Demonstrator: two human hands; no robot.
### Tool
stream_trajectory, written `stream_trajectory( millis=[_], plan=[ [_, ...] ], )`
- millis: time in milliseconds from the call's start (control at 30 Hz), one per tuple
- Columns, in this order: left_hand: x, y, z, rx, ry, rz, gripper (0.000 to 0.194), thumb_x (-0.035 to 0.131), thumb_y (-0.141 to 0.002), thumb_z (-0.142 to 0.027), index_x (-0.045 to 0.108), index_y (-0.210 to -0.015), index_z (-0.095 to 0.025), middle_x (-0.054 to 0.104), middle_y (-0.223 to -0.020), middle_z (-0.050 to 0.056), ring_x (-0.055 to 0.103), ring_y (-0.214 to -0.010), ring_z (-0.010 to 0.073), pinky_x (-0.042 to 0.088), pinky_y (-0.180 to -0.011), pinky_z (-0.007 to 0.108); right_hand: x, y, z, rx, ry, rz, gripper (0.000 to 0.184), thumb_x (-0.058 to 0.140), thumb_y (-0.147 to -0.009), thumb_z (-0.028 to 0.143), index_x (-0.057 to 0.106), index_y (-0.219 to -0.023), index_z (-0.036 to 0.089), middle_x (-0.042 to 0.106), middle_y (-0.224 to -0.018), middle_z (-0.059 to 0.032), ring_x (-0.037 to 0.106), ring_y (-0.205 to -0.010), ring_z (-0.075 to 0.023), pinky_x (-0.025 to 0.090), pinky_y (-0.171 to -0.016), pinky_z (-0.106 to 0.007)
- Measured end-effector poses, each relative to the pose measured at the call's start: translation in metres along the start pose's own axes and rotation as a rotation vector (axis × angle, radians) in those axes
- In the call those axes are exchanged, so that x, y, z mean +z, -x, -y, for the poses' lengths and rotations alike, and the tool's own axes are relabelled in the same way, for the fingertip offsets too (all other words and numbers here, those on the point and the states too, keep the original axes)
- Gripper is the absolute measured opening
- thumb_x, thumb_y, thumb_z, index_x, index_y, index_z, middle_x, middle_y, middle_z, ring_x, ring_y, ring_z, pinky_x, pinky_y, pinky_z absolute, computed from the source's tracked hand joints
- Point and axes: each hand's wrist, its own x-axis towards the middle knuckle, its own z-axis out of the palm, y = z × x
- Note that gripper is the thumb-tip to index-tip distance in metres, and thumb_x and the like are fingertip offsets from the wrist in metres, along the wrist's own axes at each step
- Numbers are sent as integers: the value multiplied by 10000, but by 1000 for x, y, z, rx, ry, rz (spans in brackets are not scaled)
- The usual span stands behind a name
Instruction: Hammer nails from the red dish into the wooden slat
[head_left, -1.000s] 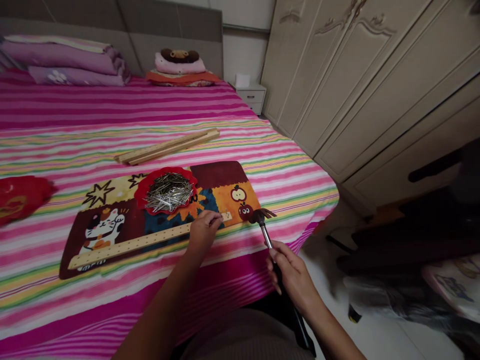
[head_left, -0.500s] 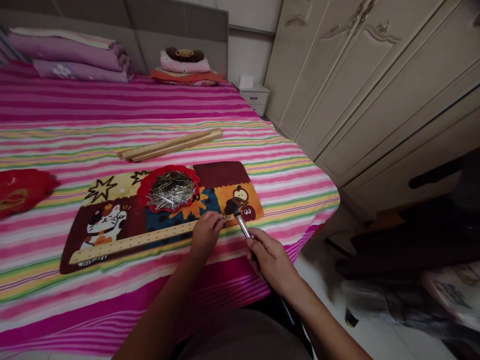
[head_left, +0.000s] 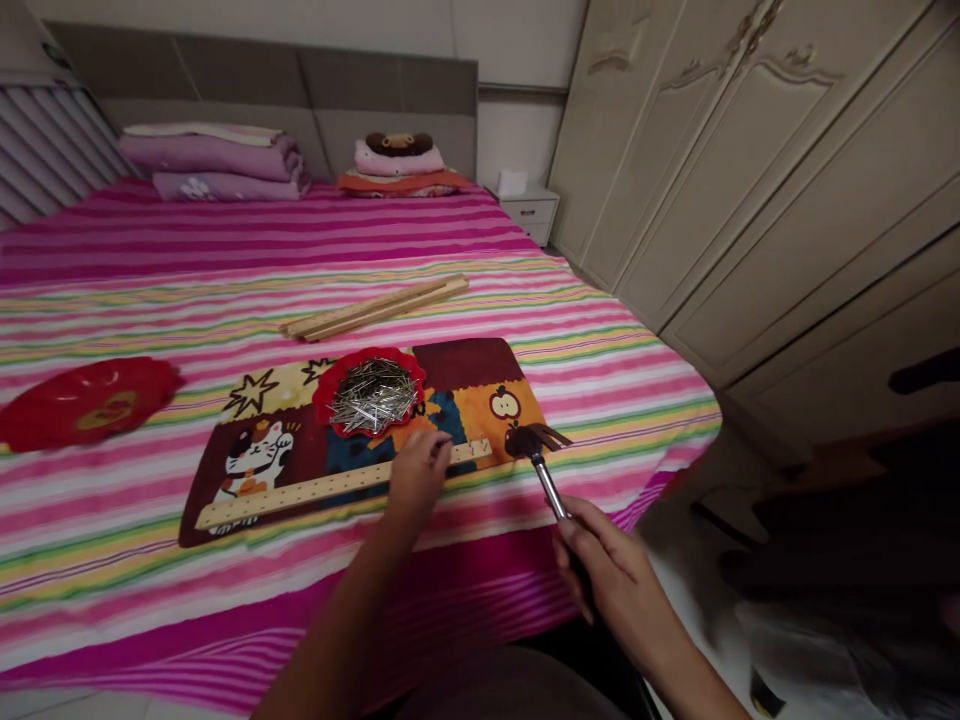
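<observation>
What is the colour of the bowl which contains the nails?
The bowl is red, best seen in the head view.

Two hands: one left hand, one right hand; one hammer; one mat, one drilled strip on it; further wooden strips beyond, more than one, exact count unclear; one red bowl; nails inside, too many to count; one red dish; two bedding stacks; one nightstand, one white box on top; one bed
</observation>
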Motion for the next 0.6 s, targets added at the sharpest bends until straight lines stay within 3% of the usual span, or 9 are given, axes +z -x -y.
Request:
stream_trajectory(
  millis=[100, 167, 233, 333, 467, 600],
  plan=[
    [-29, -21, 9, -109, -196, -173, 178, 501, -812, -271, 661, -851, -203, 647, -887, 64, 589, -860, 197, 456, -807, 314, -6, 2, -7, 30, -20, -47, 408, 550, -793, 529, 570, -1026, 195, 458, -563, 53, 361, -376, -76, 292, -322, -194],
    [-44, -36, 14, -186, -352, -160, 180, 525, -787, -273, 672, -854, -194, 645, -899, 93, 588, -899, 237, 457, -810, 341, -7, 2, -11, 47, -39, -74, 420, 567, -774, 537, 570, -1017, 194, 460, -561, 52, 363, -378, -78, 293, -320, -196],
    [-53, -48, 17, -246, -474, -65, 183, 541, -765, -284, 683, -820, -184, 647, -888, 118, 596, -892, 263, 460, -792, 357, -7, 1, -14, 68, -55, -90, 428, 576, -758, 541, 568, -1010, 195, 462, -557, 54, 360, -374, -76, 280, -317, -193],
    [-54, -59, 19, -310, -535, 36, 193, 529, -750, -281, 685, -760, -168, 658, -857, 148, 614, -851, 292, 461, -756, 381, -5, 0, -15, 99, -68, -90, 434, 580, -746, 542, 558, -1014, 201, 470, -563, 60, 349, -361, -68, 258, -313, -187],
    [-51, -68, 24, -367, -505, 39, 119, 574, -678, -250, 656, -656, -165, 660, -752, 165, 625, -791, 329, 456, -677, 392, -2, 0, -15, 108, -63, -75, 435, 576, -747, 539, 553, -1018, 200, 457, -537, 70, 336, -347, -63, 247, -315, -185],
    [-56, -70, 29, -358, -410, 25, 126, 574, -650, -237, 575, -529, -203, 636, -624, 108, 621, -722, 283, 444, -668, 355, -2, 1, -17, 106, -70, -87, 441, 588, -730, 541, 561, -1007, 199, 461, -543, 69, 347, -347, -65, 250, -305, -184]
  ],
)
